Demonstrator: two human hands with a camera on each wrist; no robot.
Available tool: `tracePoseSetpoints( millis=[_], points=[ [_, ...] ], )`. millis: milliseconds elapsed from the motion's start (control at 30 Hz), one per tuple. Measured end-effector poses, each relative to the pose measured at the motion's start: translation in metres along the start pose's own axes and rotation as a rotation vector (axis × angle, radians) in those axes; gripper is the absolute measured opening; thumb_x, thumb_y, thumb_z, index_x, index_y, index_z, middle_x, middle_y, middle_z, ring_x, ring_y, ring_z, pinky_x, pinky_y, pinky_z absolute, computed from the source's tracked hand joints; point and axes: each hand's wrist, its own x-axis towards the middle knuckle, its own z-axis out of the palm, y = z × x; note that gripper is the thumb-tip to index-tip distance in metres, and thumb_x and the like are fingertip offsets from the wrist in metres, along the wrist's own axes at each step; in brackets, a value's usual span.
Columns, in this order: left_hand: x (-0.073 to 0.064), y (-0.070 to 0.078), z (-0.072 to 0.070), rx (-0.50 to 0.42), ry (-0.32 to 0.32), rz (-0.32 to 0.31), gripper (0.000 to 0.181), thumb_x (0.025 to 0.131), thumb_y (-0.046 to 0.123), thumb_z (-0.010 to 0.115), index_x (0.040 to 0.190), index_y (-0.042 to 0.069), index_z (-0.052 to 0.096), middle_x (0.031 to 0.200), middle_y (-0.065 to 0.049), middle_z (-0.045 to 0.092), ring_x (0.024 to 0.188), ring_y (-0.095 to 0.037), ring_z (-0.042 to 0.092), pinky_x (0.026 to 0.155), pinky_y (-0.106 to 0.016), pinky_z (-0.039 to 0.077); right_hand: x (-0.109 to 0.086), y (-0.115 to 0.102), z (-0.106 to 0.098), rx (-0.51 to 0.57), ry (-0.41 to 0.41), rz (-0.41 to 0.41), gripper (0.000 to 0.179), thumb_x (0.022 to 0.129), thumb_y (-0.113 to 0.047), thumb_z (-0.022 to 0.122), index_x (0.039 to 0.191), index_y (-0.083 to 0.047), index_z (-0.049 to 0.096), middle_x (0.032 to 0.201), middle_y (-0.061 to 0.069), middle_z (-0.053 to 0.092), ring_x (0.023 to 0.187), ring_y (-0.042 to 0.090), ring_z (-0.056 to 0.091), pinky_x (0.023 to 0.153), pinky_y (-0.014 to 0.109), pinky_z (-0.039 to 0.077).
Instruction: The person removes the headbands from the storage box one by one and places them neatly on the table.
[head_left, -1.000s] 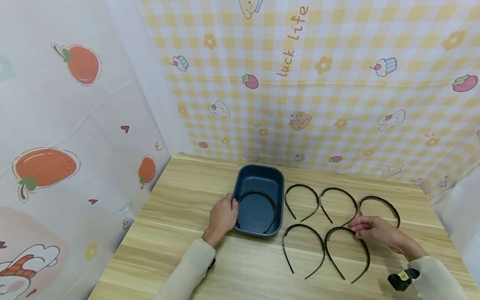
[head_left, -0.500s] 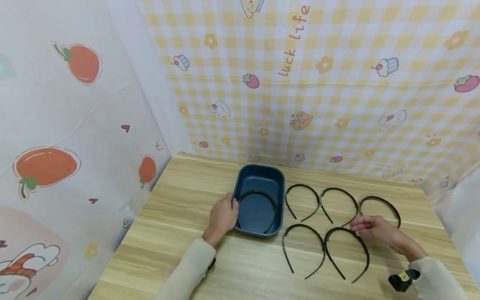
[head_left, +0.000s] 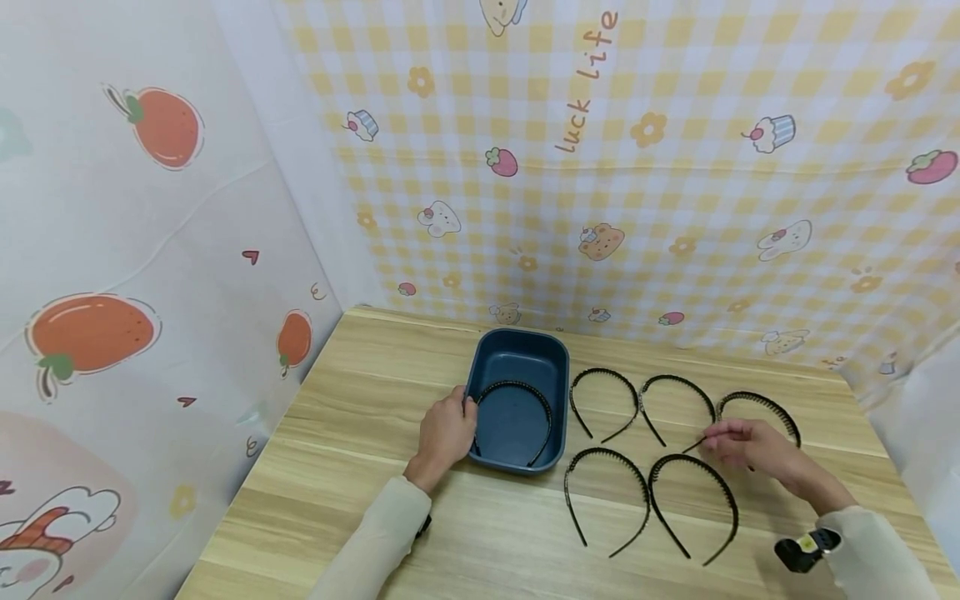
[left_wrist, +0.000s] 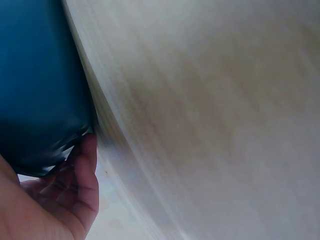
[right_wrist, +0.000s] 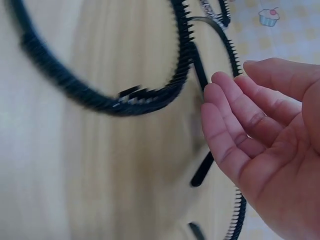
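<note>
My left hand (head_left: 446,433) grips the left wall of a dark blue plastic bin (head_left: 525,367), thumb over the rim. In the left wrist view, curled fingers (left_wrist: 86,185) lie against the bin's outside. One black toothed headband (head_left: 513,383) lies inside the bin. My right hand (head_left: 757,450), its fingers loosely bent, hovers among the headbands at the right and holds nothing. It partly covers the back right headband (head_left: 765,400) and sits at one tip of the back middle headband (head_left: 673,377). Just in front of it lies the front right headband (head_left: 733,500).
Two more black headbands, a back left one (head_left: 603,370) and a front left one (head_left: 606,452), lie right of the bin. A patterned cloth (head_left: 547,208) hangs behind the wood-grain table (head_left: 360,375), and another cloth (head_left: 187,250) hangs at the left.
My right hand has shifted slightly back, away from the front right headband, uncovering more of its arc. My left hand and the bin have stayed in place.
</note>
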Motion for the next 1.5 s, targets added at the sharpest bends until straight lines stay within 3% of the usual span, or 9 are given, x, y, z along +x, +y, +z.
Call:
tracePoseSetpoints(
  millis=[200, 367, 833, 1167, 1500],
  points=[
    [0.000, 0.000, 0.000, 0.001, 0.004, 0.006, 0.035, 0.103, 0.020, 0.046, 0.131, 0.003, 0.061, 0.070, 0.000, 0.059, 0.053, -0.013, 0.050, 0.048, -0.031, 0.039, 0.009, -0.013, 0.002, 0.016, -0.003, -0.055, 0.050, 0.105, -0.020, 0.050, 0.135, 0.019, 0.041, 0.124, 0.023, 0.064, 0.106, 0.012, 0.068, 0.089, 0.031, 0.055],
    [0.000, 0.001, 0.000, 0.001, -0.001, 0.006, 0.035, 0.104, 0.021, 0.046, 0.131, 0.003, 0.060, 0.071, -0.001, 0.060, 0.054, -0.013, 0.051, 0.048, -0.031, 0.040, 0.018, -0.022, 0.011, 0.058, -0.003, -0.044, 0.051, 0.103, -0.021, 0.053, 0.136, 0.018, 0.042, 0.125, 0.024, 0.063, 0.110, 0.014, 0.067, 0.093, 0.033, 0.053],
    [-0.001, 0.001, 0.000, 0.011, 0.006, 0.002, 0.034, 0.103, 0.020, 0.047, 0.129, 0.003, 0.061, 0.073, -0.001, 0.061, 0.057, -0.014, 0.053, 0.050, -0.031, 0.041, 0.043, -0.064, 0.022, -0.013, 0.024, -0.096, 0.050, 0.104, -0.022, 0.052, 0.138, 0.014, 0.042, 0.130, 0.032, 0.056, 0.112, 0.027, 0.064, 0.093, 0.041, 0.053],
    [-0.001, 0.000, -0.001, 0.007, 0.014, 0.010, 0.034, 0.103, 0.020, 0.047, 0.128, 0.003, 0.062, 0.072, -0.001, 0.061, 0.057, -0.015, 0.054, 0.050, -0.031, 0.041, 0.065, -0.089, 0.030, -0.015, 0.011, -0.087, 0.050, 0.103, -0.028, 0.054, 0.138, 0.007, 0.046, 0.135, 0.031, 0.054, 0.122, 0.040, 0.056, 0.097, 0.046, 0.050],
    [-0.001, 0.000, 0.000, 0.007, 0.020, 0.017, 0.033, 0.102, 0.020, 0.048, 0.127, 0.003, 0.062, 0.073, -0.001, 0.062, 0.058, -0.015, 0.055, 0.051, -0.032, 0.042, 0.082, -0.107, 0.043, -0.025, -0.022, -0.103, 0.045, 0.103, -0.025, 0.053, 0.137, 0.005, 0.050, 0.128, 0.021, 0.061, 0.121, 0.039, 0.058, 0.098, 0.050, 0.048]
  ],
)
